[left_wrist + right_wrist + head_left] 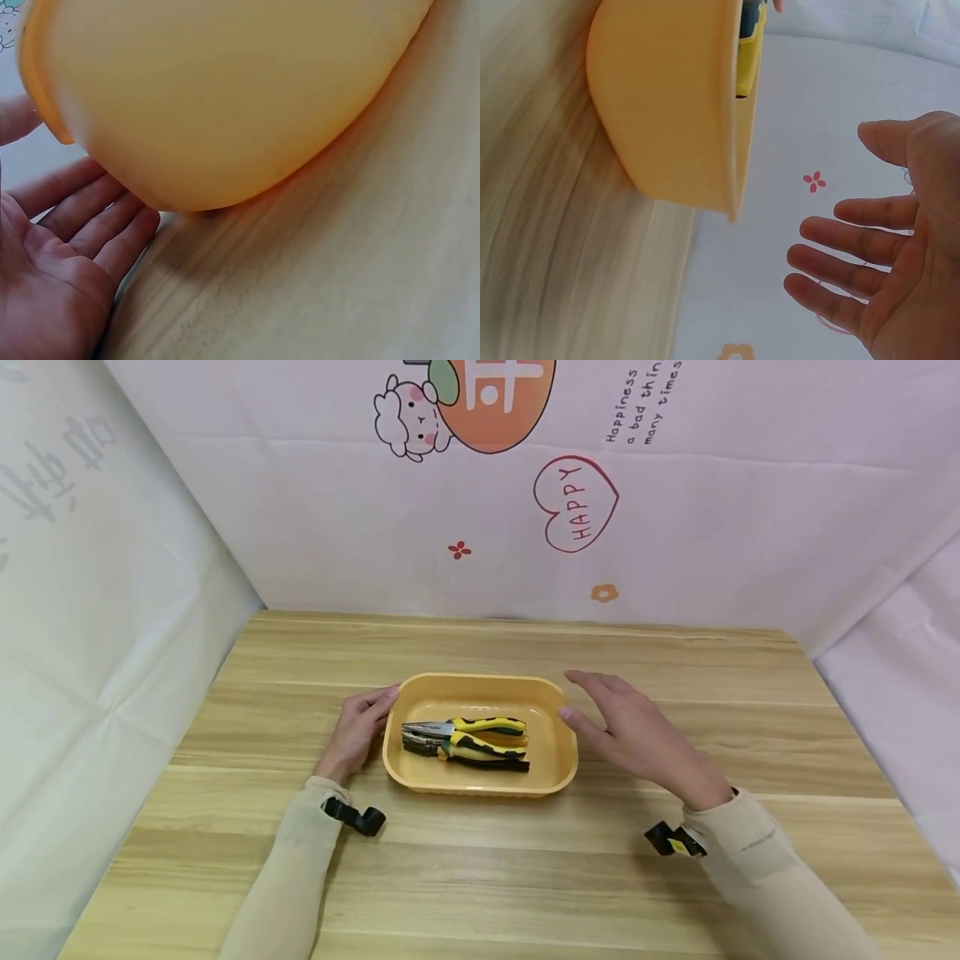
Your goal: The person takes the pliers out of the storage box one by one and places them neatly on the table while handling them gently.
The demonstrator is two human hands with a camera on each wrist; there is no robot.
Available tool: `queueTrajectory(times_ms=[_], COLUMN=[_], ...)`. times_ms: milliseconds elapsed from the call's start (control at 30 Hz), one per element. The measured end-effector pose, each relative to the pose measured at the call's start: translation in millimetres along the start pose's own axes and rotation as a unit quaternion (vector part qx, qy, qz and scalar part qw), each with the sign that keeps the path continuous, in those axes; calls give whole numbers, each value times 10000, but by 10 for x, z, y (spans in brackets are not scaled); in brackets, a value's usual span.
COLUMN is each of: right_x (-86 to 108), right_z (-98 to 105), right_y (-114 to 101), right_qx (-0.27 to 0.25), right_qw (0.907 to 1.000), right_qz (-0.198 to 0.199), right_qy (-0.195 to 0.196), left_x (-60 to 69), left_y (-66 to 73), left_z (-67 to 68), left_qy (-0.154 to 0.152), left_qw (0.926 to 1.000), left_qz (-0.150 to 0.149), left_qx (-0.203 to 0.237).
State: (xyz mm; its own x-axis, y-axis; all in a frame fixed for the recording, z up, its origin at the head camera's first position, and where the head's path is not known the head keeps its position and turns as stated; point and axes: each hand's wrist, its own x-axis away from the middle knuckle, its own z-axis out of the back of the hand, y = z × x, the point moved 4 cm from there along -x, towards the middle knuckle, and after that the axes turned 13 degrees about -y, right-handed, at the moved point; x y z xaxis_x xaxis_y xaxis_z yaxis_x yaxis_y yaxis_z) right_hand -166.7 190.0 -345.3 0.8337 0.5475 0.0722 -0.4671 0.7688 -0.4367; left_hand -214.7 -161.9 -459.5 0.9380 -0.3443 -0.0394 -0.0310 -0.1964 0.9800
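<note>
A yellow plastic basin (480, 791) with rounded corners sits on the table. Inside it lie two pairs of pliers side by side with yellow-and-black handles: long-nose pliers (431, 727) at the back and a second, blunter pair (422, 745) partly beneath. At the basin's left end is my left hand (356, 732). In the left wrist view, the nearly straight fingers (101, 217) touch the basin's outer wall, the thumb near the rim. My right hand (637, 731) hovers by the right end. Its fingers (847, 240) are spread and hold nothing, apart from the wall in the right wrist view.
The wood-grain table (480, 877) extends around the basin on all sides. Behind it hangs a white printed cloth (315, 527), and another white cloth (112, 610) stands along the left edge. Black wrist cameras are strapped over both sleeves.
</note>
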Motion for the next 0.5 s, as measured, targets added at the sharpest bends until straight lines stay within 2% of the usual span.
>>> queueTrajectory(times_ms=[367,500], right_x=[-108,-144], right_z=[-3,-3], right_y=[-159,-210], right_qx=[193,307], right_qw=[9989,9981], right_qz=[396,483], right_qy=[-142,-226], left_x=[10,17], left_y=[-2,-2], left_z=[1,0], left_qy=[-1,6], left_qw=[9996,9997], left_qz=[33,0], left_qx=[-272,-250])
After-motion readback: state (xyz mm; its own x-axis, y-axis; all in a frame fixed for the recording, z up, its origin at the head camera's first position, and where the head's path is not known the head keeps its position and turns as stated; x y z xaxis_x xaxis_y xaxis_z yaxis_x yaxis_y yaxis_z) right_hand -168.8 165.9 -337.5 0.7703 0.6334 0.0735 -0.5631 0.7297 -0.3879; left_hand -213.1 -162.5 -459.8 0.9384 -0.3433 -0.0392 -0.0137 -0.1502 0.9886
